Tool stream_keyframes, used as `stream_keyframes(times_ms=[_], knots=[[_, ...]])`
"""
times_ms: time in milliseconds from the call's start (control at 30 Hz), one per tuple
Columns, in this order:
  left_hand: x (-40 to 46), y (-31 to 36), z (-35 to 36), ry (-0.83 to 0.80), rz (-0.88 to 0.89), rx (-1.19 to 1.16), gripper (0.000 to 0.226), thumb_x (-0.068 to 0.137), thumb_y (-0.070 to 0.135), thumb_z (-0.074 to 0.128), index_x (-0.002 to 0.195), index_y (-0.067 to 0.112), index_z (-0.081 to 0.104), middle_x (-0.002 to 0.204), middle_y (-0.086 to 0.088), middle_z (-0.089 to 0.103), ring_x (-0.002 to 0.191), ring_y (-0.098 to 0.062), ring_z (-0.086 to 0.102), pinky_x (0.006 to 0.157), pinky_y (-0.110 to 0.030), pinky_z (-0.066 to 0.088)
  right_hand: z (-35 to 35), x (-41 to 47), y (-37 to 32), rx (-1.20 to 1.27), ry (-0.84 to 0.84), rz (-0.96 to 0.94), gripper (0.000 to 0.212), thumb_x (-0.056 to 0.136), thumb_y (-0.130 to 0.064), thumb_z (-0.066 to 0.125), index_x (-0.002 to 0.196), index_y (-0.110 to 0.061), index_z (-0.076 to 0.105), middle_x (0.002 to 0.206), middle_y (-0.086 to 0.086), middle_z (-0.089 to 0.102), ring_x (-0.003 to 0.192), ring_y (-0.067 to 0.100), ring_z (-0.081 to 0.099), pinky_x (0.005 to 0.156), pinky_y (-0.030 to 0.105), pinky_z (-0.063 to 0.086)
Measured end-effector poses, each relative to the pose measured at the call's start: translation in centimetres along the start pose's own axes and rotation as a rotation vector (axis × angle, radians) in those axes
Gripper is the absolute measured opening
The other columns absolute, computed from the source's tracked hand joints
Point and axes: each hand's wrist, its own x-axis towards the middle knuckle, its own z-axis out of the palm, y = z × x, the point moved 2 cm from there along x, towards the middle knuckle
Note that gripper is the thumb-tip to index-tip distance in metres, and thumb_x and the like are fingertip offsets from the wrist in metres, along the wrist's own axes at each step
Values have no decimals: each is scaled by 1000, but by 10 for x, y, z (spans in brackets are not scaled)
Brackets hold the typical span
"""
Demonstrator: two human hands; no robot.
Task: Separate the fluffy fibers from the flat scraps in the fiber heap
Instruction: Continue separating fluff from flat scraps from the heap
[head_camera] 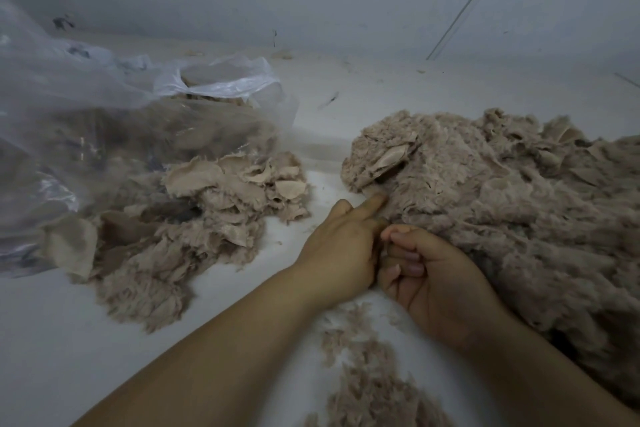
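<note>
Sorting partly done: large heap of fluffy beige fibre [502, 204] remains right of the hands.

Left hand [341, 246] pokes the heap; right hand [426, 274] curled, possibly pinching fibres; pile of flat beige scraps [221, 198] lies left.

The fiber heap [502, 204], a fluffy taupe mound, lies at right with flat scraps [393, 158] embedded. A smaller pile of flat scraps [221, 198] lies left, loose tufts [367, 374] nearest.

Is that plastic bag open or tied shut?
Open: the bag lies on its side, its mouth gaping, brownish scraps visible inside.
</note>
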Motion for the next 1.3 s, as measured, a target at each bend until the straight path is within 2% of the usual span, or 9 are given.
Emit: stream_keyframes(times_ms=[200, 267, 367, 533, 733, 833, 933, 1200, 1300], knots=[[-1, -6, -3, 214, -4, -188, 38, 88, 2, 54, 124, 10, 63, 132, -1, 57, 117, -14, 49, 102, -23, 39, -1, 1, -5, 107, 41, -38, 36, 93, -11, 49, 127, -18, 61, 56, -6, 32, 42, 3, 29, 44, 16, 38], [-2, -7, -5, 302, -30, -282, 24, 86, 2, 65, 107, 9, 73, 110, 1, 67, 103, -4, 56, 90, -10, 43, -1, 1, -5, 123, 54, -38, 38, 95, -11, 48, 131, -20, 57, 57, -5, 32, 42, 3, 30, 45, 16, 38], [0, -8, -5, 356, -77, -400, 12, 80, 1, 74, 84, 12, 77, 85, 11, 66, 89, -2, 60, 78, -11, 49, -1, 2, -3, 113, 50, -35, 39, 95, -11, 48, 132, -21, 56, 56, -5, 33, 42, 3, 30, 46, 17, 38], [0, -12, -4, 347, -198, -471, 39, 78, 4, 77, 65, 36, 59, 63, 19, 58, 59, 8, 56, 53, -6, 40, -1, 3, -3, 91, 14, -16, 44, 86, -14, 56, 129, -15, 61, 56, -5, 32, 42, 4, 30, 44, 18, 39], [-4, -3, -3, 316, -75, -348, 29, 92, 3, 55, 119, 12, 58, 90, 4, 61, 77, -5, 55, 71, -22, 46, -1, 4, -3, 89, 9, 15, 42, 90, -17, 55, 131, -17, 60, 57, -6, 31, 42, 3, 29, 43, 19, 39], [-2, -5, -3, 239, -132, -77, 22, 90, 1, 51, 107, 6, 65, 101, -9, 56, 95, -24, 53, 82, -38, 46, -1, 4, -2, 97, 24, 33, 53, 77, -18, 62, 129, -14, 55, 58, -5, 31, 42, 5, 29, 43, 20, 40], [-2, -7, -5, 227, -167, -32, 16, 91, 1, 50, 93, 4, 65, 94, -7, 50, 92, -26, 50, 77, -38, 44, -2, 2, -3, 82, 24, 41, 36, 75, -19, 63, 109, -16, 50, 58, -5, 30, 43, 5, 28, 44, 20, 40], [-9, -6, -13, 493, -132, -352, 23, 99, 2, 39, 80, 8, 50, 78, -2, 54, 72, -8, 50, 64, -22, 37, -4, 4, -3, 80, 55, 48, 18, 77, -19, 62, 77, -17, 44, 60, -5, 31, 43, 5, 28, 44, 20, 41], [-8, -9, -13, 462, -260, -643, 27, 99, 1, 37, 79, 12, 51, 62, 5, 55, 52, -3, 50, 51, -19, 39, -5, 4, -3, 87, 47, 55, 15, 77, -17, 62, 83, -17, 48, 60, -5, 30, 43, 5, 28, 44, 21, 41]])
